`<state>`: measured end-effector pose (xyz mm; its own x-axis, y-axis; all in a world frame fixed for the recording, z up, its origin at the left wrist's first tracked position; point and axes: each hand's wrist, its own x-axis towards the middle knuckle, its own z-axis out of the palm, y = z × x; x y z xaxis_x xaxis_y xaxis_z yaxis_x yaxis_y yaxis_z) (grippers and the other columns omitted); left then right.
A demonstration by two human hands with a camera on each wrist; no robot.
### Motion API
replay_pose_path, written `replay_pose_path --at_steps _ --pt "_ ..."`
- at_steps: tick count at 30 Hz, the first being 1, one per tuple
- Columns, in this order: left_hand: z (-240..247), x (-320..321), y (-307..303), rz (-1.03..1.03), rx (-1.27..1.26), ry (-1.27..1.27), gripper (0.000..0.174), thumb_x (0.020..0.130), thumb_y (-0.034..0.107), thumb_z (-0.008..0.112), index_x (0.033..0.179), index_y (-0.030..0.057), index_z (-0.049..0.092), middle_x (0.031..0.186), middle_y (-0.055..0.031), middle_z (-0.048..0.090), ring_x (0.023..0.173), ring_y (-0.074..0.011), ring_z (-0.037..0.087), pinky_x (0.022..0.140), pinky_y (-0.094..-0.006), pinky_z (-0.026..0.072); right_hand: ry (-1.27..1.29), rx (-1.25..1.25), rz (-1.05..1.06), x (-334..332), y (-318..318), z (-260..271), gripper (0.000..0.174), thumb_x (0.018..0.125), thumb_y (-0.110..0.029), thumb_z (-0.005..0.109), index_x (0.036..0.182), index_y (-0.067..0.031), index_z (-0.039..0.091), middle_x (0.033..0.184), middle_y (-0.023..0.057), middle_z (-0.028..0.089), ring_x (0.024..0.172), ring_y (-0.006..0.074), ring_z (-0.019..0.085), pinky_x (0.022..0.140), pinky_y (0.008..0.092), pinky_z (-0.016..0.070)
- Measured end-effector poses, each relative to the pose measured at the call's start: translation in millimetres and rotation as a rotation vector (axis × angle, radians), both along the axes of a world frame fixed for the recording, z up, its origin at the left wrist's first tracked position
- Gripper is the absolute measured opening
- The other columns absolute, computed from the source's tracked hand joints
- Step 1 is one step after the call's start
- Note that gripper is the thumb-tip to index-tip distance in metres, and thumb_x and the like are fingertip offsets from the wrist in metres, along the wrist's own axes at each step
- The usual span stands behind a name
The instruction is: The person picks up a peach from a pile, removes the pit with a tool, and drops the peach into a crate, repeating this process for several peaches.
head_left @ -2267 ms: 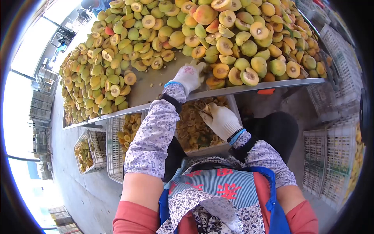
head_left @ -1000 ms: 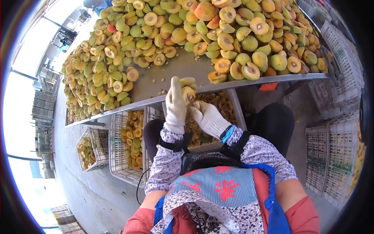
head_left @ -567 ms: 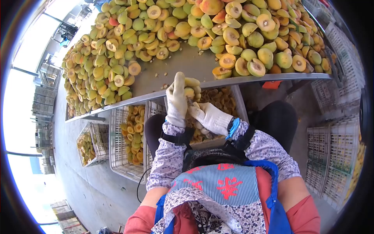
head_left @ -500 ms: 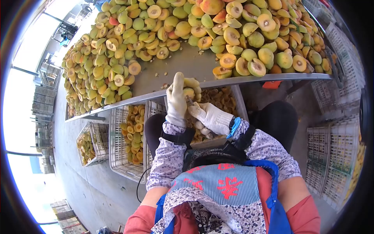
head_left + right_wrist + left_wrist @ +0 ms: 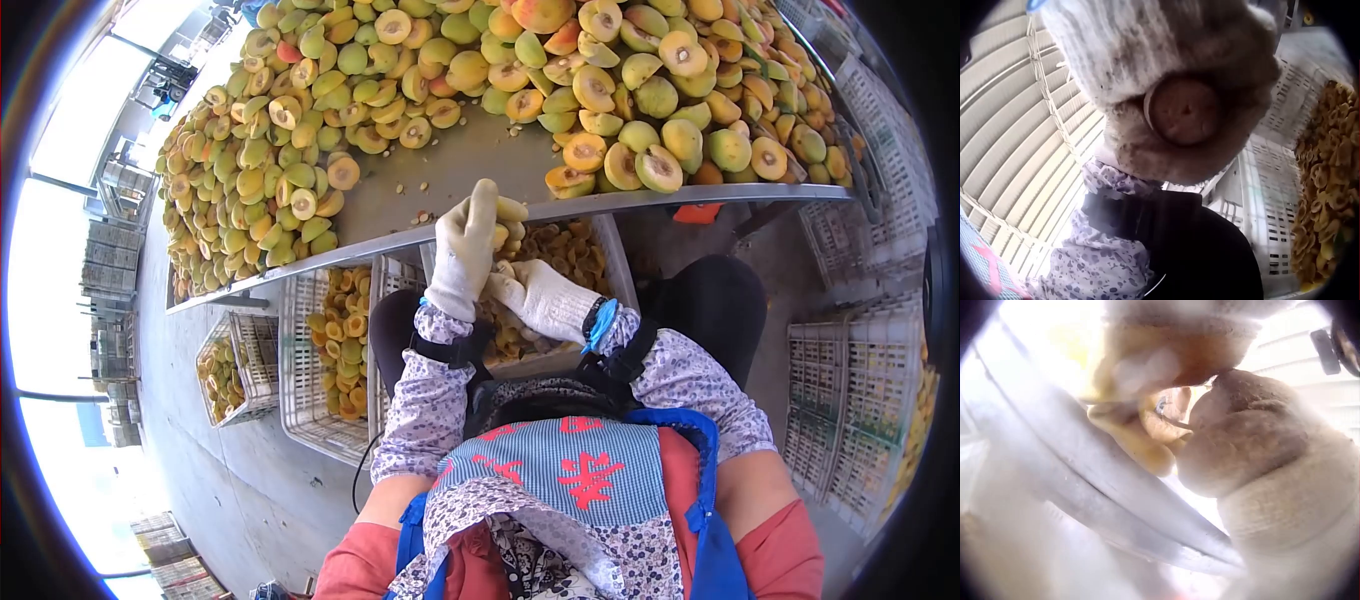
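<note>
Gloved in white, my left hand (image 5: 465,250) is raised just below the table's front edge and holds a yellow peach half (image 5: 511,238). My right hand (image 5: 548,300), also gloved, meets it from the right. In its fist is a small tool, whose round handle end (image 5: 1185,111) shows in the right wrist view. A bit of the tool's thin metal tip (image 5: 1161,406) appears by the fruit in the left wrist view; the gloves hide most of the tool. Beneath both hands stands a crate of hollowed peach halves (image 5: 575,250).
Halved peaches lie heaped on the metal table (image 5: 400,200), with loose bits on its bare part. To the left are a white crate (image 5: 300,390) of peach halves and a smaller crate (image 5: 262,375). Stacked crates (image 5: 835,410) stand at the right, and my knees flank the middle crate.
My left hand was at the peach heap on the table. It came back to my right hand with a peach half, then shifted slightly right and turned.
</note>
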<state>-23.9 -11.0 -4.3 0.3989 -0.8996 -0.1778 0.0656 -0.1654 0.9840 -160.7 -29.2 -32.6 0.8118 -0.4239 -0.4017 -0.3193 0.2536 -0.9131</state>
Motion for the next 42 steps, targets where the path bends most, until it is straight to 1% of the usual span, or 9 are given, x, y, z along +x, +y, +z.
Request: replay_pose_path --at_steps 8,10,14,20,24,25,30,33,42 --pt "-1 -7 10 -0.020 -0.168 0.549 0.046 0.103 0.045 0.049 0.079 0.0052 0.054 0.065 -0.0081 0.053 0.054 -0.0232 0.054 0.051 -0.0328 0.0448 -0.182 0.749 0.128 -18 -2 8 0.041 0.103 -0.052 0.048 0.088 -0.0144 0.051 0.057 -0.0060 0.038 0.041 0.0070 0.034 0.038 0.0265 0.0304" --pt "2 -7 12 0.015 -0.230 0.718 0.045 0.102 0.046 0.050 0.082 0.0064 0.056 0.067 -0.0078 0.055 0.055 -0.0226 0.054 0.052 -0.0345 0.0454 -0.102 0.544 0.049 -14 6 19 0.039 0.103 -0.051 0.050 0.089 -0.0149 0.051 0.058 -0.0055 0.039 0.041 0.0068 0.033 0.037 0.0264 0.0284" --pt "-6 31 12 0.133 -0.406 0.991 0.036 0.102 0.044 0.051 0.086 0.0132 0.058 0.072 -0.0025 0.057 0.065 -0.0206 0.056 0.060 -0.0334 0.0467 0.044 -0.568 0.111 -13 12 -13 0.038 0.098 -0.039 0.057 0.099 -0.0024 0.067 0.085 0.0190 0.071 0.082 0.0356 0.069 0.077 0.0440 0.0537" --pt "19 111 78 0.512 -0.218 0.186 0.049 0.103 0.048 0.049 0.106 0.0017 0.066 0.082 -0.0083 0.065 0.068 -0.0208 0.063 0.060 -0.0368 0.0520 0.482 -0.840 0.095 -18 4 -14 0.038 0.096 -0.041 0.057 0.106 -0.0061 0.068 0.096 0.0207 0.072 0.092 0.0399 0.068 0.082 0.0495 0.0537" --pt "10 195 119 0.675 0.517 -1.333 0.054 0.094 0.048 0.063 0.122 0.0021 0.064 0.106 -0.0202 0.068 0.092 -0.0361 0.067 0.084 -0.0448 0.0551 0.486 -0.839 -0.038 -8 -4 -15 0.040 0.095 -0.043 0.058 0.108 -0.0060 0.067 0.099 0.0213 0.072 0.095 0.0408 0.068 0.083 0.0496 0.0537" --pt "23 201 113 0.698 0.439 -1.232 0.060 0.088 0.047 0.067 0.131 0.0068 0.060 0.127 -0.0243 0.060 0.116 -0.0417 0.059 0.100 -0.0482 0.0475 0.474 -0.842 -0.054 -3 -4 -11 0.040 0.095 -0.043 0.058 0.108 -0.0054 0.066 0.098 0.0218 0.072 0.095 0.0411 0.067 0.083 0.0499 0.0538" --pt "37 262 21 0.520 0.197 -1.519 0.070 0.088 0.047 0.067 0.146 0.0133 0.047 0.148 -0.0215 0.045 0.132 -0.0413 0.047 0.110 -0.0457 0.0410 0.372 -0.813 -0.008 11 -1 -14 0.039 0.095 -0.041 0.060 0.109 -0.0053 0.066 0.095 0.0214 0.072 0.093 0.0410 0.068 0.081 0.0494 0.0542" --pt "22 291 -23 0.393 0.686 -1.436 0.073 0.084 0.048 0.071 0.145 0.0150 0.049 0.150 -0.0231 0.042 0.130 -0.0392 0.050 0.106 -0.0466 0.0445 0.308 -0.767 0.022 14 -4 -13 0.038 0.095 -0.041 0.061 0.110 -0.0063 0.066 0.094 0.0196 0.073 0.092 0.0399 0.069 0.080 0.0490 0.0543" --pt "20 186 -60 -0.109 0.624 -1.309 0.062 0.083 0.048 0.074 0.127 0.0065 0.061 0.123 -0.0215 0.066 0.117 -0.0342 0.063 0.100 -0.0429 0.0492 0.307 -0.806 0.041 27 -2 7 0.038 0.095 -0.044 0.059 0.103 -0.0065 0.064 0.089 0.0205 0.072 0.088 0.0405 0.069 0.078 0.0501 0.0539"
